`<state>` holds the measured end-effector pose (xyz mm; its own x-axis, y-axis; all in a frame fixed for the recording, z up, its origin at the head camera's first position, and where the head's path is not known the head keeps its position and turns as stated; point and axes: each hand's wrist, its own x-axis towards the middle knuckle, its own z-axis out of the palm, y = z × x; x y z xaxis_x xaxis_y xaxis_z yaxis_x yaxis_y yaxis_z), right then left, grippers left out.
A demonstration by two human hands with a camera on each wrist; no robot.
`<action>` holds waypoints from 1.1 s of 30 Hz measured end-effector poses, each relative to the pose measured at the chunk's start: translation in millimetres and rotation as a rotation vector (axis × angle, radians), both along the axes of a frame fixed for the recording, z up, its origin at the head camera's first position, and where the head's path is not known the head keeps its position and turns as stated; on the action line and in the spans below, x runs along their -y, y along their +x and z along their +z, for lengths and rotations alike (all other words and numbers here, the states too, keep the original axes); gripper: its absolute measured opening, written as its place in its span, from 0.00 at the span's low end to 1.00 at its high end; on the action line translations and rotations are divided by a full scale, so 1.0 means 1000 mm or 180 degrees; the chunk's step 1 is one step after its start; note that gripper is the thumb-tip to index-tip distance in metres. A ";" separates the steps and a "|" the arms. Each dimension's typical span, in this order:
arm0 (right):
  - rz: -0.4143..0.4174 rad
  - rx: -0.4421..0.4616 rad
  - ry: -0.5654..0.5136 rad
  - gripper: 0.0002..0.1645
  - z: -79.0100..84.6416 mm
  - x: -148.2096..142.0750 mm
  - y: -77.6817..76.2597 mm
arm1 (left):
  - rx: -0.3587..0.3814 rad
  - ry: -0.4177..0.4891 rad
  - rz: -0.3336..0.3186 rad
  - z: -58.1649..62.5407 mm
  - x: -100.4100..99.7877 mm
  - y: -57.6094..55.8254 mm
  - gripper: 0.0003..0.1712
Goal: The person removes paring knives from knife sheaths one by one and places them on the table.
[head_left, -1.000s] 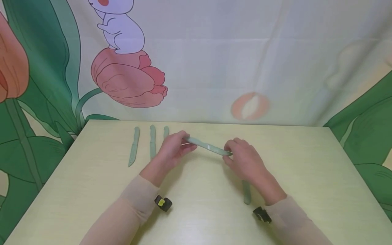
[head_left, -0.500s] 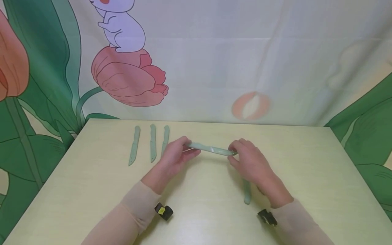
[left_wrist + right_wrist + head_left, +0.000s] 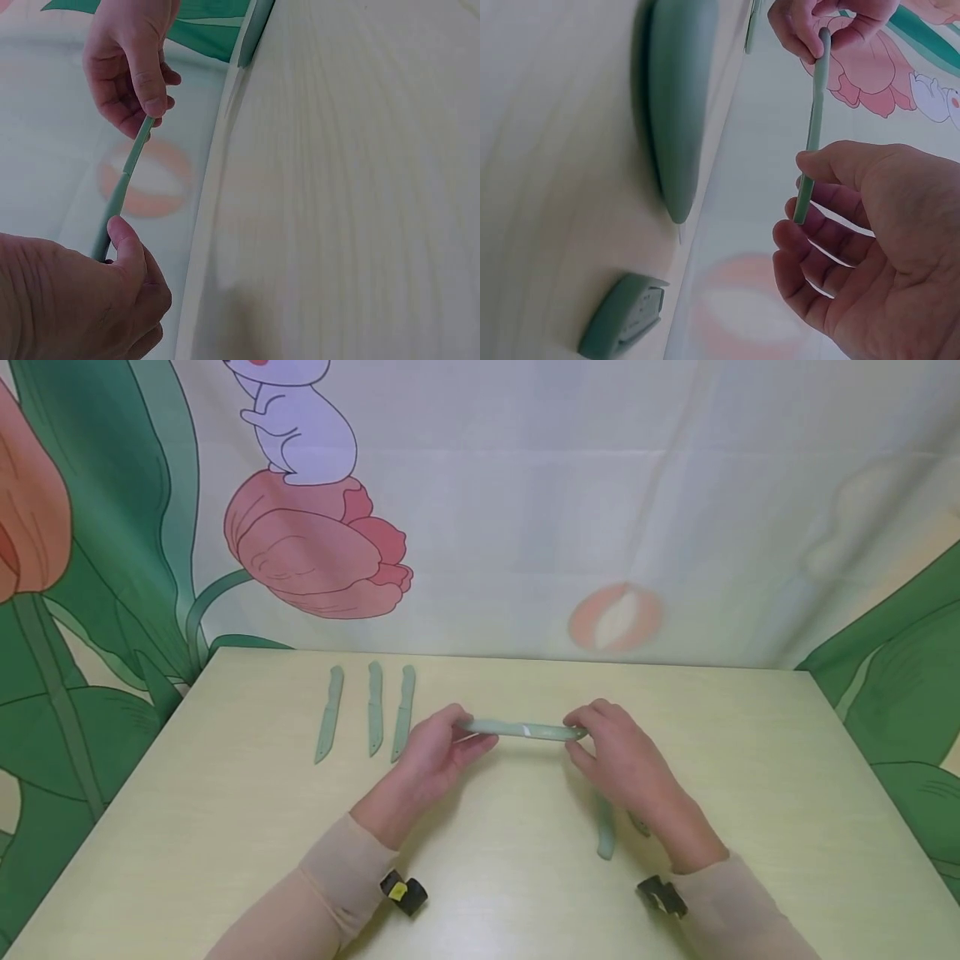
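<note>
A pale green sheathed paring knife (image 3: pixel 517 728) is held level above the table between my hands. My left hand (image 3: pixel 437 756) pinches its handle end with thumb and fingers. At the opposite end, the thumb and fingers of my right hand (image 3: pixel 626 760) pinch the tip of the sheath (image 3: pixel 805 196). A small pale mark shows near the middle of the knife. Under my right hand lies a green handle (image 3: pixel 606 833), its upper part covered by the hand. Beside it, a short green piece (image 3: pixel 640 824) peeks out; the right wrist view shows this piece with an open-looking end.
Three similar green knives lie side by side at the back left: one leftmost (image 3: pixel 327 717), one in the middle (image 3: pixel 375 710), one nearest my left hand (image 3: pixel 403 714). A printed curtain (image 3: pixel 487 527) hangs behind the back edge of the pale wooden table (image 3: pixel 487 877).
The knife has turned from slanting down rightward to nearly level, as my left hand lowered slightly. Both hands shifted a little right. The short green piece beside the handle has come into view.
</note>
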<state>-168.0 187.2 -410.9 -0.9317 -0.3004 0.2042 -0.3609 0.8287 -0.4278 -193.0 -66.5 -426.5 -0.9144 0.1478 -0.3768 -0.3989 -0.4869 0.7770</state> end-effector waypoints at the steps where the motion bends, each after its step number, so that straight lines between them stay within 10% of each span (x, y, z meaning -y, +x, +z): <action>1: 0.0006 -0.0016 0.0006 0.15 0.000 0.000 0.000 | 0.0005 0.0015 0.0002 -0.001 0.000 0.000 0.04; 24: 0.0235 -0.0292 0.0091 0.14 -0.003 -0.004 -0.002 | 0.0036 0.0125 0.0011 -0.006 -0.003 0.003 0.04; 33: 0.0242 -0.0304 0.0051 0.14 -0.002 -0.004 -0.002 | -0.0375 -0.0672 -0.0119 -0.003 0.000 0.000 0.14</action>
